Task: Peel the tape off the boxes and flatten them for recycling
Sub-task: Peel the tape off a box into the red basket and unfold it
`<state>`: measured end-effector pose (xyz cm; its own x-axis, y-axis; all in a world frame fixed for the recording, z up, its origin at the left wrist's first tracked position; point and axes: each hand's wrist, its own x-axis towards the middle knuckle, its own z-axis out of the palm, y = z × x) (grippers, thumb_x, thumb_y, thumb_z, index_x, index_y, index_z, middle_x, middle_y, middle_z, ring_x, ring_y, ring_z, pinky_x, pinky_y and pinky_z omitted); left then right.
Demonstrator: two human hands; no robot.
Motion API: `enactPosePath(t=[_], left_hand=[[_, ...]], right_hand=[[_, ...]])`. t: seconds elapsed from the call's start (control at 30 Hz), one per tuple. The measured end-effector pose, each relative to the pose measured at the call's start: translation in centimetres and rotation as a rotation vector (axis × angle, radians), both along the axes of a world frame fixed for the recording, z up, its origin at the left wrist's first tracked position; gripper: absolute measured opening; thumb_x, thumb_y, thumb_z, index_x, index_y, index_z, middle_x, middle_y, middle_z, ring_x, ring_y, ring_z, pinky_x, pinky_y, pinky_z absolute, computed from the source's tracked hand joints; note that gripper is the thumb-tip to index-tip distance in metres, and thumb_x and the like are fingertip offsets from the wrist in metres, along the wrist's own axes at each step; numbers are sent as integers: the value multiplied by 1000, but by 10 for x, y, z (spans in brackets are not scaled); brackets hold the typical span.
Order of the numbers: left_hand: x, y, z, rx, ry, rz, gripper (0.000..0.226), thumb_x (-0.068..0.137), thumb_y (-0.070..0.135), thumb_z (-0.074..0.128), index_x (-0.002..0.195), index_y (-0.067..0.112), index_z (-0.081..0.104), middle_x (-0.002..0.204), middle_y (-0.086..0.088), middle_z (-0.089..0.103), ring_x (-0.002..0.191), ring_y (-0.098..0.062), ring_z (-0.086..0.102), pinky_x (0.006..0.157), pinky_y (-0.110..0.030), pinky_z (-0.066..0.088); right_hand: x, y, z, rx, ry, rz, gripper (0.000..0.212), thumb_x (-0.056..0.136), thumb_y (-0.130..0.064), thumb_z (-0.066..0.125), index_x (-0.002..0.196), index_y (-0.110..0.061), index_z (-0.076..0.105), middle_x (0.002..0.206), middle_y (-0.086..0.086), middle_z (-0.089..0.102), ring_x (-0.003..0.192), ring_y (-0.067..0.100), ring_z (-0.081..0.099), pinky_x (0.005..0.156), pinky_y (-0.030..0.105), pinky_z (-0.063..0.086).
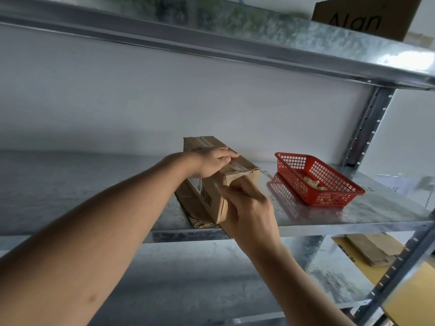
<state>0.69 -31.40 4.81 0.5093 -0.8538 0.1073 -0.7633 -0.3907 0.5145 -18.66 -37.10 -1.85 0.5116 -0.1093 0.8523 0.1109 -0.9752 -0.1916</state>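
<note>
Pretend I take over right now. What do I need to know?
Left hand: pressed flat on top of the cardboard box, holding it steady.
Right hand: at the box's near end, grip pinching what looks like the tape end.
The box sits on the metal shelf, on a flat cardboard piece. Red basket stands to its right, holding crumpled bits.
Done: little on this box; tape strip still on top.
Left: peel tape, flatten box.

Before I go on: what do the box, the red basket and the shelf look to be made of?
Box: brown corrugated cardboard, matte; fluted edge shows on the flat piece under it.
Red basket: looks like moulded plastic, glossy, with open grid walls.
Shelf: probably galvanised steel; mottled silver sheen, reflects the basket.
</note>
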Motion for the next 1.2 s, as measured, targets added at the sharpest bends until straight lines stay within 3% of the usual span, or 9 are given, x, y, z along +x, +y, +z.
enactPosePath(t=[0.13,0.33,0.4,0.5,0.63,0.73,0.93,1.03,1.2], left_hand=[[-2,-1,0,-19,9,5,41,112,37,33,150,46,47,170,12,18,158,-11,12,129,-42,7],[-5,0,-1,-48,-2,17,41,112,36,33,149,45,48,170,10,20,158,-14,13,129,-46,7],[-6,-2,-3,-69,-4,29,40,112,36,34,148,46,50,170,9,22,158,-15,15,129,-46,8],[-9,-6,-5,-83,4,52,40,112,36,34,146,47,51,170,10,23,158,-17,15,128,-48,7],[-16,-12,-6,-73,-14,60,40,110,43,33,147,49,49,170,10,22,158,-18,14,128,-48,6],[-22,-18,-7,-78,-27,63,42,109,46,32,147,50,49,169,10,23,157,-17,15,128,-46,7],[-42,-42,5,9,-90,25,46,110,42,29,153,40,44,168,9,26,157,-16,18,127,-47,14],[-52,-57,12,37,-93,8,45,111,40,30,154,34,44,166,9,33,153,-17,27,125,-46,22],[-62,-74,22,90,-76,71,44,111,40,38,153,37,46,165,7,33,153,-19,28,125,-45,24]], right_hand=[[-4,3,-8,43,-5,155,29,92,0,68,108,-20,81,97,-4,64,78,3,62,66,8,45],[-2,-5,2,769,30,177,42,87,-3,71,107,-40,75,110,-5,72,94,2,73,81,35,64],[-4,-8,5,911,20,215,29,81,-19,76,99,-42,76,107,-5,75,94,7,75,83,46,63],[-8,-13,7,935,-14,98,22,71,-39,89,89,-31,79,85,-9,78,79,8,76,77,51,63],[-11,-20,11,867,-134,24,11,79,-33,88,78,-33,76,68,-12,74,66,12,74,69,51,61],[-13,-28,13,834,-174,46,16,88,-22,80,82,-37,78,71,-13,75,67,9,75,73,47,64],[-18,-68,27,935,-126,81,41,105,-8,56,142,-25,58,89,-19,76,75,5,76,75,34,64],[-28,-92,30,919,-102,62,30,105,-7,51,125,-30,53,106,-4,73,83,11,76,78,43,64],[-43,-140,42,782,22,11,19,100,-16,65,109,-33,66,110,-9,71,98,12,69,88,44,59]])
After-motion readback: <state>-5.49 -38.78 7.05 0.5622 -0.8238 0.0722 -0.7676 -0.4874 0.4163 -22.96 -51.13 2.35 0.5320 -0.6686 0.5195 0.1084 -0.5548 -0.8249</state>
